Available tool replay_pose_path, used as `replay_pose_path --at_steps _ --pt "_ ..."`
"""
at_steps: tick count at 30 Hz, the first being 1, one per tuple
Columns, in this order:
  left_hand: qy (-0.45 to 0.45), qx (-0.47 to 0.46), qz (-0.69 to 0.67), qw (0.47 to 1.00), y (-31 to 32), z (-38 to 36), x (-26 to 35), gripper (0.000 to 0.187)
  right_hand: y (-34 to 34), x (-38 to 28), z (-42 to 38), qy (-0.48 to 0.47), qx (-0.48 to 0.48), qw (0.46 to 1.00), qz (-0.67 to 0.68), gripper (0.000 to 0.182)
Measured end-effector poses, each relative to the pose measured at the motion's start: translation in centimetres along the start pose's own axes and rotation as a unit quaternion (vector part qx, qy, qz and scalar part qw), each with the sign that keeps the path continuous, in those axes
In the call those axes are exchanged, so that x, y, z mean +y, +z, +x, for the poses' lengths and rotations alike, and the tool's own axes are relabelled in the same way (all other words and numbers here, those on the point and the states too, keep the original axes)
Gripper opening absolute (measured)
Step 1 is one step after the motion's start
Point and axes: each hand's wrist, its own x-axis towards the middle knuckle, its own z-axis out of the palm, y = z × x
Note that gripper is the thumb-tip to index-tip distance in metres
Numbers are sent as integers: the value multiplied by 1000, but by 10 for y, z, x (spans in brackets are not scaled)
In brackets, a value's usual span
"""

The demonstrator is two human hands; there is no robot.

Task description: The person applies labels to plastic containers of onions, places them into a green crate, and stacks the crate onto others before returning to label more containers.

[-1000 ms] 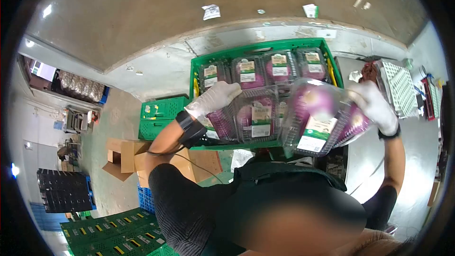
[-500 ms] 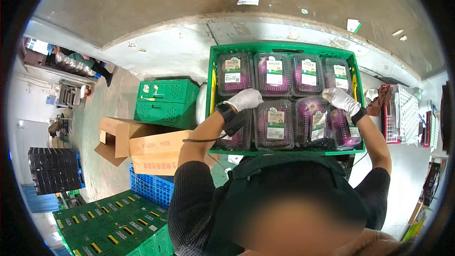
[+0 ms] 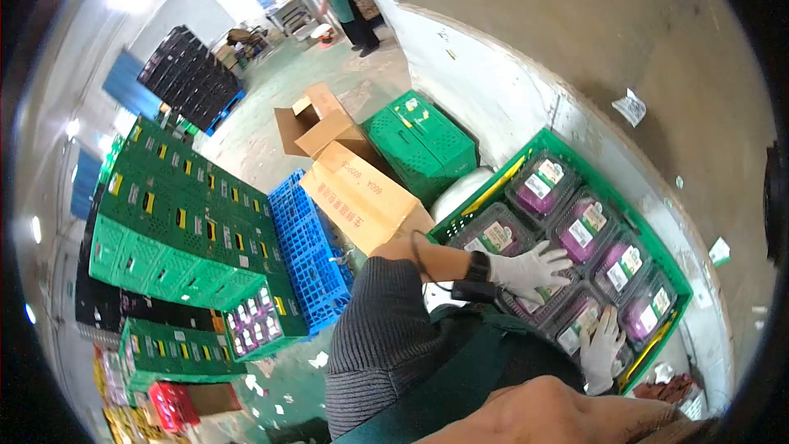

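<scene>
A green crate [image 3: 612, 191] holds two rows of clear plastic boxes of purple vegetables with white-and-green labels. My left hand [image 3: 530, 270], in a white glove, lies across the near row with its fingers stretched out, partly covering a box beneath it. To its upper left is another labelled box [image 3: 493, 234]. My right hand [image 3: 602, 351], also gloved, rests at the crate's near right, fingers extended over the edge of a box [image 3: 579, 321]. Neither hand visibly grips anything. Dark bands circle both wrists in the earlier view; the left one [image 3: 478, 270] shows now.
Left of the crate stand an open cardboard carton [image 3: 362, 193], green crates [image 3: 423, 144] and a blue crate [image 3: 304, 247]. Tall green crate stacks [image 3: 181, 222] fill the left side. A person [image 3: 345, 4] stands far back. A wall ledge [image 3: 526, 74] runs behind the crate.
The view has swung left and tilted, so the crate now appears lower right. My left hand has moved from a pinched pose to outstretched fingers; my right hand has shifted onto the near row.
</scene>
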Motion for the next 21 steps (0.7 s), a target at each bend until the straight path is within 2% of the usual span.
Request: replay_pose_path --at_steps 1,2,3,4,6,7,9,11,12,14,15,16,17,18,20,21 --pt "-17 13 3 1000 -13 -4 -6 72 -1 19 -4 2 32 999 32 63" --pt "-73 105 61 990 -29 -11 -17 69 -3 34 -7 3 66 995 68 61" --pt "-154 175 47 971 -48 -20 -37 68 -5 42 -5 5 77 993 90 61" --pt "-230 246 32 941 -66 -29 -56 67 -5 49 -2 13 80 992 95 61" --pt "-351 301 16 887 -53 -56 -107 64 -12 47 7 31 78 991 100 60" --pt "-386 286 -9 877 -37 -60 -135 56 -14 45 11 34 76 992 98 59" --pt "-447 162 -212 854 -56 -56 -146 37 -22 38 22 42 67 992 97 59" --pt "-504 118 -171 838 -76 -47 -139 35 -28 36 32 52 58 992 100 58" --pt "-462 147 -160 860 -95 -52 -126 38 -30 34 36 57 59 991 103 58" --pt "-491 46 -339 801 -128 -55 -114 40 -32 35 37 63 52 990 112 57" --pt "-459 88 -415 780 -96 -58 -135 41 -31 37 38 63 53 990 119 57" --pt "-422 130 -486 754 -96 -61 -128 42 -31 38 36 67 50 988 128 56" --pt "-463 158 -309 816 -92 -61 -116 41 -30 40 33 70 47 987 138 56" --pt "-509 93 -275 810 -95 -60 -111 42 -30 40 32 70 45 985 149 55" --pt "-522 149 -279 792 -47 -67 -130 43 -28 46 30 65 49 982 168 55" --pt "-533 186 -282 776 -44 -76 -121 43 -28 49 28 61 48 981 178 54"
